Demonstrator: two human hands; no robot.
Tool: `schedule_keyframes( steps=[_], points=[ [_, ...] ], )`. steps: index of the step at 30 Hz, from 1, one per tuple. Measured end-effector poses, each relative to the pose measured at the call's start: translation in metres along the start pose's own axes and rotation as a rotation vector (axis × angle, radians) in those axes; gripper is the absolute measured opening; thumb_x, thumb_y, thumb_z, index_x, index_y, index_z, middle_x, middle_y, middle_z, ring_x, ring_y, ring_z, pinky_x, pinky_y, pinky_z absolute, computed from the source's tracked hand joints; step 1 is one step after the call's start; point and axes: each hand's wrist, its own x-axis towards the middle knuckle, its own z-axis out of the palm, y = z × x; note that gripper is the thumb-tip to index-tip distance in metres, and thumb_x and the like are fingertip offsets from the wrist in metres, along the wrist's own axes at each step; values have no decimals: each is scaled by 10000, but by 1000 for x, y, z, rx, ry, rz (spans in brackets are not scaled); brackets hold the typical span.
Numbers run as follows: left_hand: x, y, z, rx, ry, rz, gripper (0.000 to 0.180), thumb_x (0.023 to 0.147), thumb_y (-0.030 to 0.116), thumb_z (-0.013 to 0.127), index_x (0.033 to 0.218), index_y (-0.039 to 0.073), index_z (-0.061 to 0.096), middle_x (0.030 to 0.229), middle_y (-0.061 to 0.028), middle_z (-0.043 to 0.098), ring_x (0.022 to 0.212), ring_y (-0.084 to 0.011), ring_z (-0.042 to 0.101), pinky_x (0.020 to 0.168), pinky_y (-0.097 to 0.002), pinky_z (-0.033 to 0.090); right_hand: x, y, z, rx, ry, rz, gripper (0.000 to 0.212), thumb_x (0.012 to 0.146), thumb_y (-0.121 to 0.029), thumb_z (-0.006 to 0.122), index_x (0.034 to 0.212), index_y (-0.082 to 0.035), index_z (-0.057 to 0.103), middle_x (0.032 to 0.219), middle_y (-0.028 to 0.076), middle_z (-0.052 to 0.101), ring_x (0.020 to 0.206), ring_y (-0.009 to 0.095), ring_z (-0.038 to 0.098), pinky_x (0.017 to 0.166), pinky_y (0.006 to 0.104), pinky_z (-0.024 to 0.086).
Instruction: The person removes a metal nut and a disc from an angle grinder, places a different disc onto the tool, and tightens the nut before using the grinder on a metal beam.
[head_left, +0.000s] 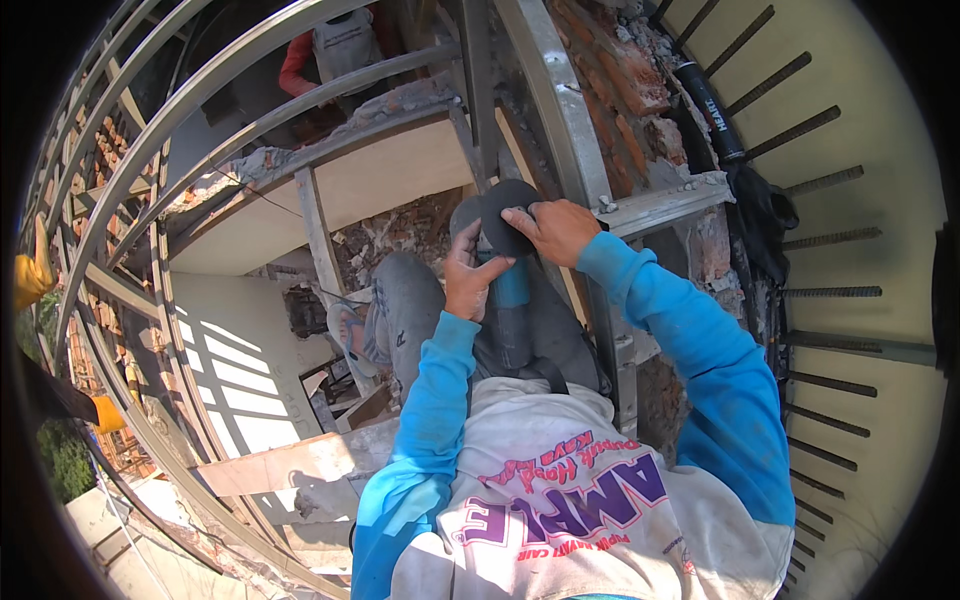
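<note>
Black disc: the round, flat black disc was upheld between the two hands, above the person's lap and over the upper end of the power tool.
Right hand: the right hand was clamped on the disc's right side, thumb and fingers together at its edge.
Left hand: the left hand was at the disc's lower left, thumb apart from the fingers, near the tool's upper end; whether it gripped the disc, the tool or both could not be told.
Power tool: a teal-and-dark, angle-grinder-like tool lay lengthwise between the thighs, its upper end hidden by hands and disc.
Clothing: bright blue sleeves covered both arms; the dusty pale shirt bore purple and red print, above grey trousers.
Metal frame: curved metal bars swept across the left, and a straight metal beam stood just beyond the right hand.
Right wall: dark ribbed rebars stuck out along a yellowish wall; a black cylindrical bottle lay near broken bricks, with black cloth just below it.
Co-worker: a person with a red sleeve was at the top, beyond the bars.
</note>
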Motion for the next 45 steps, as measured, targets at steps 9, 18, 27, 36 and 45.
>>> schedule_keyframes(
  steps=[9,18,27,36,45],
  points=[
    [2,-1,-6,-53,-10,-11,741,716,-94,715,1373,-86,374,1287,-156,514,1165,-216,534,962,-324,491,-3,12,3,-395,306,-398,356,894,-364,622,1009,-56,486,894,137,590,836,307,645,658,409,548],
    [0,3,-4,-44,-1,0,737,718,-87,725,1369,-86,381,1295,-159,510,1177,-218,528,970,-324,487,5,8,-6,-419,171,-401,395,929,-411,566,989,-24,517,819,195,623,764,356,646,653,446,534],
    [1,0,-10,-41,-4,30,737,722,-86,722,1372,-88,374,1296,-172,509,1170,-222,536,956,-319,499,0,-12,-7,-283,145,-177,450,966,-443,485,1004,2,542,837,246,656,779,382,650,654,481,528],
    [1,-1,-11,-60,19,13,728,726,-81,720,1370,-84,378,1303,-170,503,1178,-224,530,982,-327,479,8,2,4,-274,142,-281,403,921,-403,557,986,-7,510,835,246,646,809,383,657,702,472,528],
    [0,3,-10,-45,6,25,735,709,-85,733,1361,-83,393,1306,-162,503,1199,-217,510,991,-333,470,1,-14,-12,-190,24,-139,452,947,-424,490,1029,17,551,901,263,657,844,410,650,759,499,509]
  ],
)
